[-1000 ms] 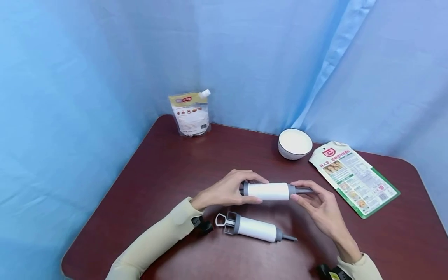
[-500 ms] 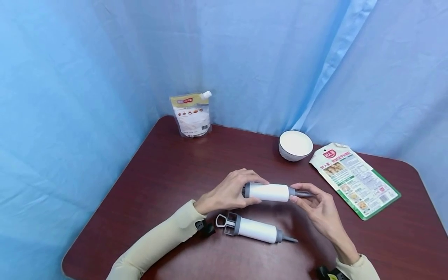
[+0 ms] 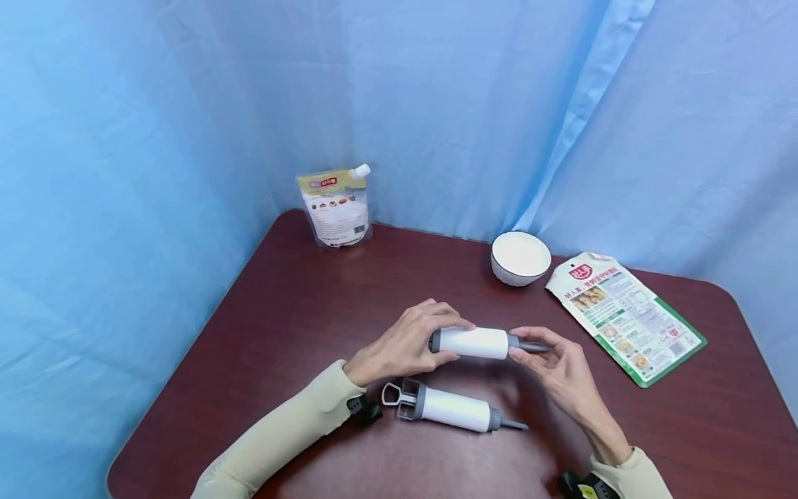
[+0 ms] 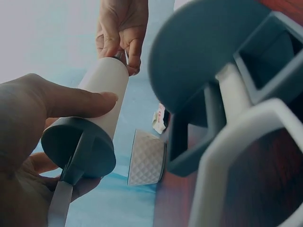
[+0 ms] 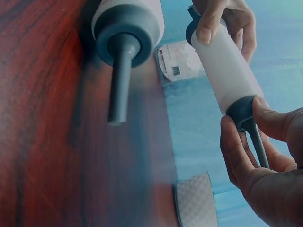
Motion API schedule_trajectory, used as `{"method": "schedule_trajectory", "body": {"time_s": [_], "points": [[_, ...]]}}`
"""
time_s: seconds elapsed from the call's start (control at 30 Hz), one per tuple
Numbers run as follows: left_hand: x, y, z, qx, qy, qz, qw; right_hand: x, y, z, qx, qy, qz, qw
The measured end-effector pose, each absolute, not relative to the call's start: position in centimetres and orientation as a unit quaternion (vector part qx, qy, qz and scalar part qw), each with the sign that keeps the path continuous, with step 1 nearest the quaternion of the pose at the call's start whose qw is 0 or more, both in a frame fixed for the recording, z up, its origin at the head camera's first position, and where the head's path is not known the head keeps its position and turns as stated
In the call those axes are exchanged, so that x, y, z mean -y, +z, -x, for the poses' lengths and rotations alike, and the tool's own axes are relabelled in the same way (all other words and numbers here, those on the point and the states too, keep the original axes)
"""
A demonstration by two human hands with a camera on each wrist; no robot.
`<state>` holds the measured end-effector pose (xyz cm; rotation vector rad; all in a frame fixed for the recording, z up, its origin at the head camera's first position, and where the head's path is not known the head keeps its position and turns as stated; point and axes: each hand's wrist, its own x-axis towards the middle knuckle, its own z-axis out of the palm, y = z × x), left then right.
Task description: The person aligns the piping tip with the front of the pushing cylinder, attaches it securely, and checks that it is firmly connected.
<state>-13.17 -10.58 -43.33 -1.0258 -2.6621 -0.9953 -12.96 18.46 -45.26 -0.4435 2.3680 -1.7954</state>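
Both hands hold one white hand pump (image 3: pixel 476 343), with grey ends and a slim grey nozzle, nearly level over the middle of the table. My left hand (image 3: pixel 408 343) grips the handle end of its barrel, thumb and fingers around it; in the left wrist view the grey end cap (image 4: pixel 80 146) shows past the thumb. Thumb and fingers of my right hand (image 3: pixel 561 367) pinch the grey collar (image 5: pixel 242 109) where the nozzle (image 5: pixel 257 144) begins. A second, like pump (image 3: pixel 458 409) lies on the table nearer to me, its white ring handle (image 3: pixel 391 394) to the left.
On the dark red table (image 3: pixel 349 291), a spouted pouch (image 3: pixel 337 215) with white contents stands at the back left. A white bowl (image 3: pixel 519 260) and a flat printed packet (image 3: pixel 630 319) are at the back right. Blue curtains (image 3: pixel 424 104) hang behind.
The held pump stays between both hands, its left end tipped slightly higher than a second ago. My left hand has turned a little over the barrel. The second pump lies where it was.
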Motion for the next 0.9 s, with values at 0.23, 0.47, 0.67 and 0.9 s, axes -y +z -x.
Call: {"method": "schedule_trajectory", "body": {"time_s": [0.23,0.47,0.67,0.9], "points": [[10.8,-43.7,14.0,0.875,-0.348,0.335,0.038,-18.6,-45.5,13.3,-0.796,-0.581,0.154,0.070],[11.5,-44.3,15.1,0.872,-0.377,0.311,-0.021,-18.6,-45.8,14.1,-0.820,-0.539,0.175,0.082],[11.9,-44.8,16.6,0.870,-0.371,0.317,-0.072,-18.7,-46.7,15.3,-0.813,-0.531,0.199,0.132],[11.9,-44.8,19.8,0.859,-0.349,0.347,-0.142,-18.8,-47.7,17.2,-0.810,-0.523,0.195,0.179]]}}
